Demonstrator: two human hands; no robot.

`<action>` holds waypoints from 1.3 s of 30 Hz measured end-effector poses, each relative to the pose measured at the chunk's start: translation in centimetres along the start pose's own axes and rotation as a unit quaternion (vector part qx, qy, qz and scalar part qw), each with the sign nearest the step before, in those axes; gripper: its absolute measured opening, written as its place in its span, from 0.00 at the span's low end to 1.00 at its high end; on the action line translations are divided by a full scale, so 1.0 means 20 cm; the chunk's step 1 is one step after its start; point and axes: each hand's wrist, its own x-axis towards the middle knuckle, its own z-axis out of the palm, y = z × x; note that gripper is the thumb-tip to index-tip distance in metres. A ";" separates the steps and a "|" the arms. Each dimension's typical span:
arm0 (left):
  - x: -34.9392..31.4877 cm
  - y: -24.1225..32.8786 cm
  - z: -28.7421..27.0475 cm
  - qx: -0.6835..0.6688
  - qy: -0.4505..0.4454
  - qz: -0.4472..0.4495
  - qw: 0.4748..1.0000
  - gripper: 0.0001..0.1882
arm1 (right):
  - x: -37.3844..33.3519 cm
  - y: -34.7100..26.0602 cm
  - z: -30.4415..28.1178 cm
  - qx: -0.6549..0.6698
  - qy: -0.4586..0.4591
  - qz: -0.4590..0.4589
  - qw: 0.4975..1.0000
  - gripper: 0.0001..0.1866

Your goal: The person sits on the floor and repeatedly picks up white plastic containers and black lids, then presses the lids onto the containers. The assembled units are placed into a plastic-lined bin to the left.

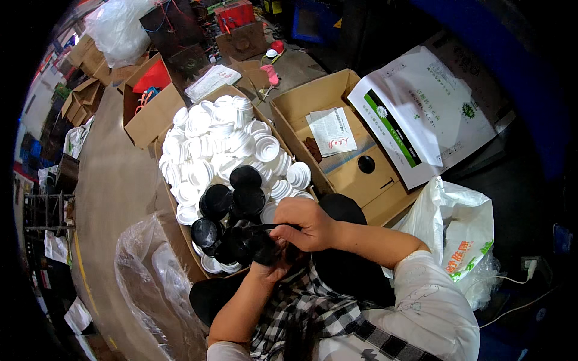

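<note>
Pinched in right fingers [298, 215], curled toward the wearer's left: black part [265, 228], seen nearly edge-on. Closed about the same part from the near side: left fingers [276, 269], mostly dark-covered or hidden. Exact finger placement and full outline of the part: not possible to tell. Location of part: over the near edge of the left box [182, 243], in front of the checked apron [295, 304].

Just beyond and left of the fingers: several round black lids [215, 201], grouped, some overlapping, on top of white lids [201, 138]. White lids heaped, tilted in many directions, filling the left box.

To the right, beside the left box: right box [358, 195], open. Inside: printed paper [332, 131] and, near it, a single black disc [366, 163]. Along the far right side of that box: large white sheet [415, 99], with a green and black band.

Further out, right: white bag [428, 225], near the right elbow; pale cable [512, 280] beyond. Left: clear bag [141, 259], against the left box, over brown floor [102, 180]. Farther ahead: small box [153, 120], with red material inside.
</note>
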 end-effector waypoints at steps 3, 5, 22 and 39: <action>-0.02 0.01 -0.05 -0.218 -0.037 0.020 0.975 0.20 | -0.03 -0.08 0.01 0.026 0.035 -0.013 0.999 0.10; -0.04 0.04 -0.06 -0.264 -0.043 0.031 0.963 0.17 | -0.07 -0.11 -0.01 0.030 0.034 0.023 0.999 0.11; -0.17 0.20 -0.06 0.081 0.042 0.179 0.980 0.17 | -0.25 -0.25 -0.20 -0.215 -0.194 0.118 0.950 0.13; 0.01 0.40 -0.41 0.052 0.196 0.321 0.925 0.12 | -1.04 -0.58 -1.38 -0.511 -0.001 0.563 0.649 0.17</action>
